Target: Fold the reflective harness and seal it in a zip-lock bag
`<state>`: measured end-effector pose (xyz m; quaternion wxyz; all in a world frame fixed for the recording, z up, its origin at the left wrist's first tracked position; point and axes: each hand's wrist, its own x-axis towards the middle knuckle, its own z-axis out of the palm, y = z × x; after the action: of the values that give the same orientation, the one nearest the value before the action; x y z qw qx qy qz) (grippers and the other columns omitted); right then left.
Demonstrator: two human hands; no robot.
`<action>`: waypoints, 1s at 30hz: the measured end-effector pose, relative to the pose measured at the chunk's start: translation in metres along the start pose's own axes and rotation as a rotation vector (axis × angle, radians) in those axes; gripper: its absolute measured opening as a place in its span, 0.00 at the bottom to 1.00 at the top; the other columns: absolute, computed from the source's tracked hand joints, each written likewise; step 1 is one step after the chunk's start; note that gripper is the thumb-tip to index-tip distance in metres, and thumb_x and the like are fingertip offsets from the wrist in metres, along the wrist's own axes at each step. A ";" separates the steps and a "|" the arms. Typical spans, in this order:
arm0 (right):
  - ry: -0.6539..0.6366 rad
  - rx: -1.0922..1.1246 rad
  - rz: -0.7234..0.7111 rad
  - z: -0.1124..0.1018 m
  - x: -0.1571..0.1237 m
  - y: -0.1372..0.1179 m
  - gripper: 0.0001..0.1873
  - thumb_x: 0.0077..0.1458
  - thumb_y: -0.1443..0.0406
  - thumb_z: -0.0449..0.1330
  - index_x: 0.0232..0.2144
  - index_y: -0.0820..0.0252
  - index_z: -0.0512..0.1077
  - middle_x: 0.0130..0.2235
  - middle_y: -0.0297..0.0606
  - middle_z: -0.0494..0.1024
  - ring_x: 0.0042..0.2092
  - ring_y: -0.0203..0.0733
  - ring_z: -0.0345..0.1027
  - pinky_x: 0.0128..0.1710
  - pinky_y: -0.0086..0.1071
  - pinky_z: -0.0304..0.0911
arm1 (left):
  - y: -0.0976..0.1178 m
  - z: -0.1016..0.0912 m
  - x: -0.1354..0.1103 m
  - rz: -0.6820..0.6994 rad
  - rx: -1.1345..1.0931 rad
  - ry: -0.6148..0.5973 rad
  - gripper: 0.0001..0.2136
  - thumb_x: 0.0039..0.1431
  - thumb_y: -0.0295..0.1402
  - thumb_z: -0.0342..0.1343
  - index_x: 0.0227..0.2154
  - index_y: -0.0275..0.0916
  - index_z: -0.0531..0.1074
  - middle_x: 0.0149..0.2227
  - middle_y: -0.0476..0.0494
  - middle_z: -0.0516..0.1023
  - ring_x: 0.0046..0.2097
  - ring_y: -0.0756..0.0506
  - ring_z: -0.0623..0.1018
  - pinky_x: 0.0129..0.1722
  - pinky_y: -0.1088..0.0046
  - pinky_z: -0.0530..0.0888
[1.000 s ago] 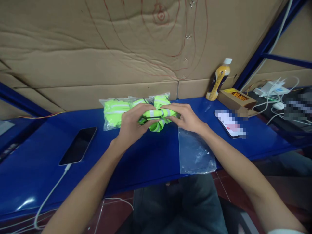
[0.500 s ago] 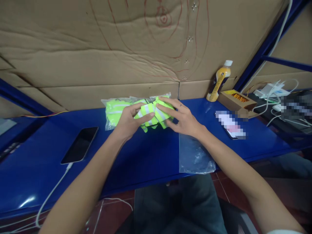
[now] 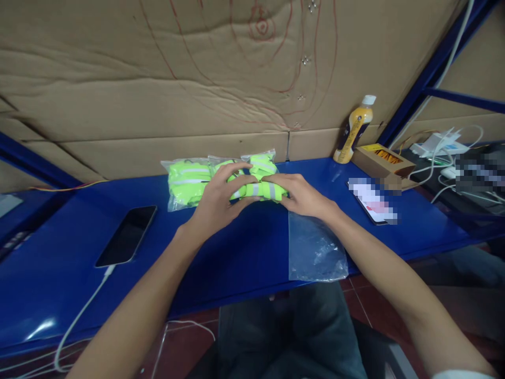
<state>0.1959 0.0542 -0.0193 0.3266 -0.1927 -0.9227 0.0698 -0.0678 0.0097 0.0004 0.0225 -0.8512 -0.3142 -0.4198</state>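
Observation:
Between my two hands is a folded reflective vest (image 3: 260,190), neon yellow-green with silver-grey bands. My left hand (image 3: 223,195) grips its left end, fingers over the top and thumb along the near side. At the right end, my right hand (image 3: 302,195) holds it with the fingers curled over it. Behind the hands, several similar neon bundles lie in clear bags, among them a bagged vest (image 3: 189,181) on the left and a smaller bagged bundle (image 3: 263,164) at the back. A flat clear plastic bag (image 3: 317,250) lies just below my right hand and wrist.
On the blue table (image 3: 229,263) a black phone (image 3: 128,237) with a white cable lies at left. To the right are a lit phone (image 3: 373,202), a yellow drink bottle (image 3: 354,130) and an open cardboard box (image 3: 384,160). A cardboard wall (image 3: 158,116) stands behind.
The vest between my hands has turned into a flatter, level roll lower on the table. My fingers have shifted over its top, and the bagged bundle behind shows more.

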 end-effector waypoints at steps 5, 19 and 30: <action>0.053 -0.216 -0.080 0.004 0.000 -0.008 0.34 0.62 0.79 0.52 0.67 0.58 0.72 0.59 0.48 0.82 0.59 0.54 0.74 0.59 0.53 0.70 | 0.004 -0.011 0.003 -0.275 -0.099 0.004 0.26 0.64 0.51 0.67 0.59 0.43 0.79 0.55 0.37 0.85 0.49 0.37 0.86 0.55 0.57 0.80; 0.169 -0.257 -0.210 0.008 0.005 -0.015 0.35 0.68 0.72 0.56 0.73 0.44 0.64 0.72 0.45 0.70 0.75 0.59 0.59 0.69 0.64 0.62 | -0.004 -0.006 0.001 -0.868 -0.681 -0.001 0.21 0.41 0.48 0.82 0.32 0.39 0.85 0.31 0.43 0.81 0.33 0.42 0.79 0.29 0.68 0.73; 0.347 0.145 0.238 0.019 0.016 -0.030 0.38 0.74 0.46 0.55 0.76 0.54 0.54 0.75 0.52 0.64 0.76 0.58 0.58 0.75 0.58 0.57 | 0.021 0.001 0.001 -0.261 -0.150 0.145 0.16 0.63 0.44 0.69 0.47 0.41 0.82 0.44 0.42 0.86 0.46 0.38 0.83 0.50 0.58 0.80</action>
<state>0.1630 0.0334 -0.0175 0.4828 -0.2853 -0.8161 0.1396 -0.0555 -0.0060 0.0054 -0.0733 -0.7698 -0.3877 -0.5017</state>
